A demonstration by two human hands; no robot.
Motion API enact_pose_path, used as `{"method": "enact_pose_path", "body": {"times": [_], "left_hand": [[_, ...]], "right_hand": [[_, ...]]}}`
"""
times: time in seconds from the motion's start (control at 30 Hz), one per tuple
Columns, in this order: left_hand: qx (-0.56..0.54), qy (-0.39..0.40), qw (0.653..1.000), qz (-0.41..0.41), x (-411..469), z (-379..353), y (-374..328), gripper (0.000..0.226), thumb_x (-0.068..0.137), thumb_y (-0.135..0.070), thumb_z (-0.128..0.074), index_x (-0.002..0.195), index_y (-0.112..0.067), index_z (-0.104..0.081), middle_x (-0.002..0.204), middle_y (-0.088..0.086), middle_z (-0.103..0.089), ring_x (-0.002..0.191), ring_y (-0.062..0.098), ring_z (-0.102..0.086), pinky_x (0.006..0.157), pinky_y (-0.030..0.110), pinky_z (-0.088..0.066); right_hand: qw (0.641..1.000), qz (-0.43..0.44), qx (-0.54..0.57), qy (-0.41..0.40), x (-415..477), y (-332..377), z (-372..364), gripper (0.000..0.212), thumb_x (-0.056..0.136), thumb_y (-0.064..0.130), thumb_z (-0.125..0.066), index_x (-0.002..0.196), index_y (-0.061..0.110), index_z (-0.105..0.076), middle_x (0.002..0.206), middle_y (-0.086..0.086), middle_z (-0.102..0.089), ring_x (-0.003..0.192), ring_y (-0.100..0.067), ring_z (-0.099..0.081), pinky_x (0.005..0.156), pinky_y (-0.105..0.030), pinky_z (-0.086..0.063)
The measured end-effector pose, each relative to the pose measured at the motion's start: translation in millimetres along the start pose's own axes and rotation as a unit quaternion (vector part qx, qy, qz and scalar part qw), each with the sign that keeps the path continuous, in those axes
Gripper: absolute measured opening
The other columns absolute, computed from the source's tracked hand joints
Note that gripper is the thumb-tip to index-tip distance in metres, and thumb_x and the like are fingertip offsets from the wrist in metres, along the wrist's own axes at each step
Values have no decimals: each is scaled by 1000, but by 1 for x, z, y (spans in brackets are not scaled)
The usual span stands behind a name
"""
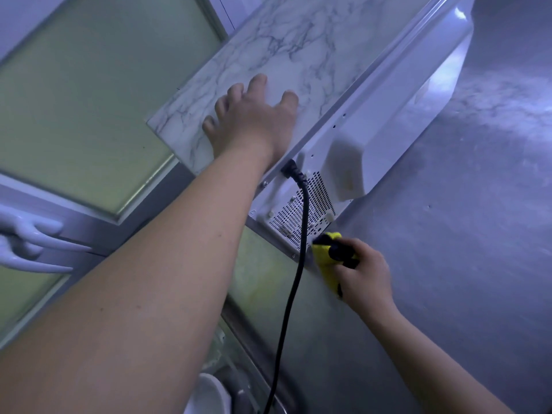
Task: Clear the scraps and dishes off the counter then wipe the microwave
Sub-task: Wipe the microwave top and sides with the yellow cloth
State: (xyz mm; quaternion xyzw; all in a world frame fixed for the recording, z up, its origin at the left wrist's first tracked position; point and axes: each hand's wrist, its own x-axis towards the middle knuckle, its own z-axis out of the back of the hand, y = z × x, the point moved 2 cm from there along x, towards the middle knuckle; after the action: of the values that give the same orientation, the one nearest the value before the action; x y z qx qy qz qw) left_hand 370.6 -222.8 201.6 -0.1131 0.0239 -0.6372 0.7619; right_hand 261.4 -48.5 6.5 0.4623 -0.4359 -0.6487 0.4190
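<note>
Microwave (pixel 373 121) at centre, rear panel toward the camera. Left hand (pixel 251 121) lies flat on its marbled top, fingers spread and straight. Right hand (pixel 364 273) grips a bunched yellow cloth (pixel 325 258) at the panel's near corner, just beside the vent grille (pixel 301 210). Black power cord (pixel 294 279) hangs between the arms.

The far end of the microwave (pixel 388 115) is cut off by the top edge, the black cord (pixel 291 294) and a white dish (pixel 209 395) by the bottom edge, and the yellow cloth (pixel 324 258) is largely hidden within the right hand (pixel 366 276).
</note>
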Motion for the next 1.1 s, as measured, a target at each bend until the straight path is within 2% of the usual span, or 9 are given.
{"method": "enact_pose_path", "body": {"times": [0.13, 0.27, 0.37, 0.47, 0.67, 0.73, 0.9, 1.0, 1.1], "left_hand": [[-2, 0, 1000, 2, 2, 0, 1, 63, 86, -63, -32, 145, -41, -37, 154, -4, -35, 140, 23, -29, 110, 47, -16], [-1, 3, 1000, 3, 0, 0, 0, 62, 87, -63, -32, 145, -42, -37, 153, -4, -35, 140, 22, -29, 110, 47, -17], [3, 4, 1000, -1, 1, 0, 0, 62, 88, -62, -31, 147, -41, -35, 155, -4, -33, 140, 22, -28, 111, 47, -17], [6, 3, 1000, -4, 1, -1, 1, 63, 88, -62, -31, 147, -41, -35, 155, -4, -33, 141, 23, -28, 111, 48, -17], [9, 0, 1000, -4, 3, -1, 1, 63, 88, -62, -31, 147, -41, -36, 154, -2, -34, 140, 25, -30, 110, 47, -18], [13, 1, 1000, -3, 3, -1, 1, 62, 89, -62, -32, 147, -40, -36, 154, -1, -35, 140, 25, -30, 110, 47, -19], [12, 3, 1000, 1, 2, 1, 1, 63, 88, -62, -32, 147, -40, -36, 155, -1, -35, 141, 25, -30, 110, 47, -18], [8, 4, 1000, 0, 1, 1, 0, 63, 88, -61, -32, 147, -40, -37, 154, -1, -35, 141, 26, -30, 111, 47, -18], [8, 3, 1000, 2, 1, 3, 0, 63, 89, -61, -32, 147, -39, -37, 154, 0, -35, 141, 26, -29, 111, 47, -18]], "right_hand": [[996, -12, 89, -15, -15, 1, 10, 42, 63, 29, -64, 100, 48, -70, 88, 14, -73, 86, -19, -69, 67, -39, -59], [959, 110, 260, 25, -29, 49, 2, 62, 70, -5, -59, 115, 35, -68, 110, 5, -72, 100, -22, -70, 74, -48, -62], [925, 141, 349, 56, -29, 79, -23, 54, 75, -6, -66, 119, 25, -68, 109, -8, -72, 94, -29, -70, 71, -47, -60], [931, 171, 321, 7, -34, 87, -35, 52, 78, 0, -68, 124, 24, -64, 117, -9, -68, 107, -35, -66, 85, -58, -54], [939, 283, 173, -96, -31, 54, -40, 54, 72, -2, -55, 124, 9, -64, 122, 4, -64, 119, -22, -60, 99, -45, -49], [949, 248, 167, -98, -31, 35, -45, 50, 75, 3, -59, 123, 17, -65, 122, 6, -65, 118, -22, -60, 98, -45, -50], [970, -17, 233, -64, -22, -11, -53, 46, 82, -1, -67, 110, 35, -67, 94, 10, -71, 89, -21, -69, 76, -48, -60], [980, -112, 162, -19, -4, -21, -45, 41, 76, 2, -65, 100, 35, -66, 84, 7, -70, 80, -28, -69, 67, -44, -61], [990, -120, 66, 11, 12, -22, -27, 36, 70, 14, -70, 100, 33, -66, 89, 11, -69, 88, -24, -68, 74, -42, -59]]}}
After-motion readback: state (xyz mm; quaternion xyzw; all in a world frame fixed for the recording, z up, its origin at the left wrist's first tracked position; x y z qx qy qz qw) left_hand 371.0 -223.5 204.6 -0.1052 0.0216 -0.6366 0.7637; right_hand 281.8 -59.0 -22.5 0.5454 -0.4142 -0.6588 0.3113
